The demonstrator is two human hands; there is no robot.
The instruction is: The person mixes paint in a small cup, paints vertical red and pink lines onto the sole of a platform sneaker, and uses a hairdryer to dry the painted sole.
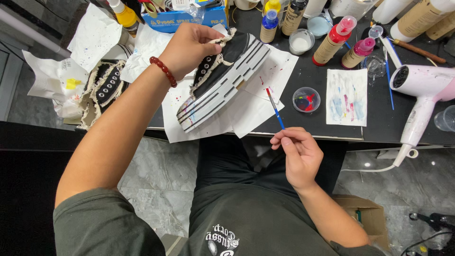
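Left hand [188,47] grips black shoe [222,78] at its frayed collar, shoe tilted, striped sole facing the camera, over white paper [258,102]. Right hand [297,154] pinches thin blue brush [275,108] just right of the shoe, red tip near the sole. Paint cup [306,99] further right of the shoe, then hairdryer [422,95]. Second shoe [102,90] left of it.

My left hand [187,47] reaches forward past the table edge [303,134], arm nearly straight, fingers curled shut in a grip. My right hand [298,154] hangs just short of that edge, fingertips pinched, wrist bent.
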